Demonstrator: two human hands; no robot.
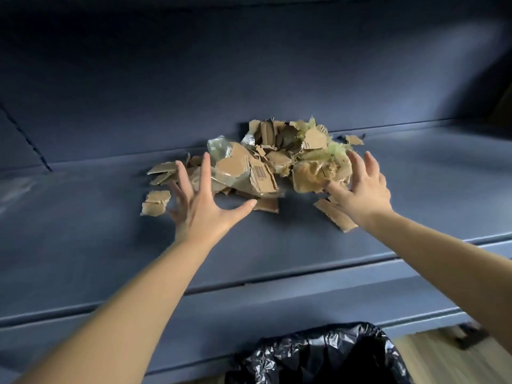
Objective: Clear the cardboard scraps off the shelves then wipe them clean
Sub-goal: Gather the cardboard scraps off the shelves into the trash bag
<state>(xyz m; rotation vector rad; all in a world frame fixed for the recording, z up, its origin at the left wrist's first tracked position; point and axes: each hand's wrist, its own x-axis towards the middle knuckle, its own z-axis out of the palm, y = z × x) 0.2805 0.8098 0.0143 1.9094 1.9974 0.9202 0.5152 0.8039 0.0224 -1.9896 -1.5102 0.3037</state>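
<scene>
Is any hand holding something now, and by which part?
Nothing is held. The left hand and the right hand are spread open at the scrap pile; no finger curls round a piece.

One head-worn camera looks forward and down onto the shelf [83, 231] from just in front of its front edge, at close range. The back wall [194, 79] fills the top and the cardboard scraps [260, 173] sit mid-frame. The bin bag [318, 356] shows at the bottom edge, below the shelf front. The wide lens bends the shelf edges.
</scene>
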